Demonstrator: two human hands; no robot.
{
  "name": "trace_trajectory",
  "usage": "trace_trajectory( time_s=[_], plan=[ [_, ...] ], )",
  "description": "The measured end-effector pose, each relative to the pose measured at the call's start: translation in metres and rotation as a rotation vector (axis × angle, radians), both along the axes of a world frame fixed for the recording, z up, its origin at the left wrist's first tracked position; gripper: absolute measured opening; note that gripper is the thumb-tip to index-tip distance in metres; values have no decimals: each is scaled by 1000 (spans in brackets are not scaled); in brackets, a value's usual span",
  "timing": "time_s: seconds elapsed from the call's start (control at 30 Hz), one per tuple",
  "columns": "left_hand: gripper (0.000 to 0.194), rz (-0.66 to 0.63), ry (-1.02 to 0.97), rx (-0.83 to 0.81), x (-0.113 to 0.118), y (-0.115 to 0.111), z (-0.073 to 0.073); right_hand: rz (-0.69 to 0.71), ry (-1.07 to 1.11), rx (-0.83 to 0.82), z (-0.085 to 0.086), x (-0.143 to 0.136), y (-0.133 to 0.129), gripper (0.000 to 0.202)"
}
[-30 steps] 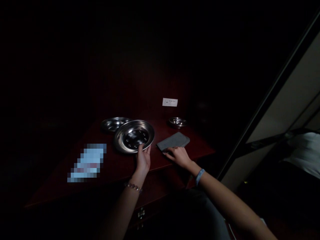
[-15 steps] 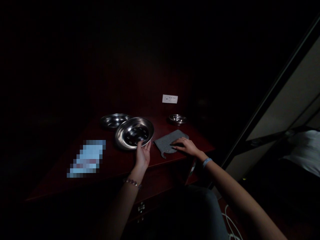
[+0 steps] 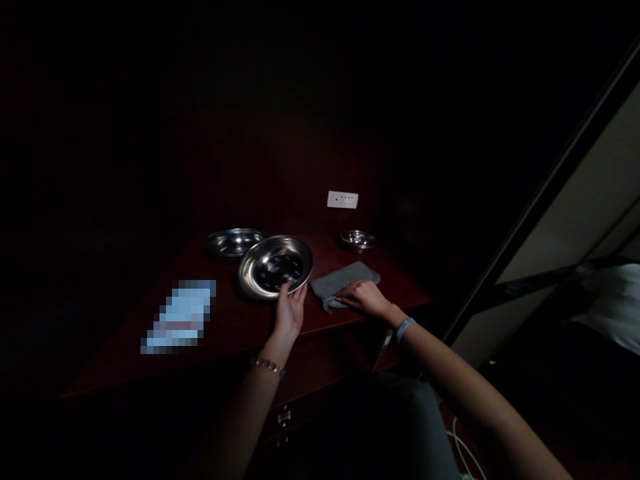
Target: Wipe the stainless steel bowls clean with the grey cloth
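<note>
L hand [image 3: 289, 317], ctr of frame, clamped on near rim of shiny steel dish [image 3: 267, 257], thumb inside, other fingers under; dish tilted toward cam, overlaps rear steel plate [image 3: 233, 241] in view, can't tell if touching. R hand [image 3: 367, 299], R of ctr, on grey cloth [image 3: 350, 273] lying on dark red tabletop [image 3: 240, 327]; fingers close together near cloth's front edge, can't tell if pinching or pressing. Small steel bowl [image 3: 357, 241] behind cloth. For a good hold: thumb firm on rim, fingers spread underneath, dish clear of rear plate; gather cloth w/ whole fingers, not just tips; dim light, so go slow
</note>
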State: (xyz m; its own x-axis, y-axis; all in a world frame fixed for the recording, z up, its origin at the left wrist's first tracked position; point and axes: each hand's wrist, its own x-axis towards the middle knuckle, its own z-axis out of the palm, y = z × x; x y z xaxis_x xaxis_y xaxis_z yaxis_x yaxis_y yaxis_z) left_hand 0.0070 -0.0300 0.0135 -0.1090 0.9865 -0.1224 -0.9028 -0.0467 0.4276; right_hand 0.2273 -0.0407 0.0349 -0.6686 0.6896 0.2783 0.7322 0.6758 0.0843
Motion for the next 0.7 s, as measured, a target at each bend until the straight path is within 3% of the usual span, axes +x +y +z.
trace_trajectory(
  time_s=[0.37,0.53,0.7],
  plan=[
    [8,-52,145,41,4,-5,-2,-19,24,96,25,7,-3,40],
    [11,-22,177,21,6,-1,-3,-60,73,75,27,14,-5,39],
    [8,-67,177,-36,4,4,-2,-1,-12,80,30,22,-11,35]
  ],
)
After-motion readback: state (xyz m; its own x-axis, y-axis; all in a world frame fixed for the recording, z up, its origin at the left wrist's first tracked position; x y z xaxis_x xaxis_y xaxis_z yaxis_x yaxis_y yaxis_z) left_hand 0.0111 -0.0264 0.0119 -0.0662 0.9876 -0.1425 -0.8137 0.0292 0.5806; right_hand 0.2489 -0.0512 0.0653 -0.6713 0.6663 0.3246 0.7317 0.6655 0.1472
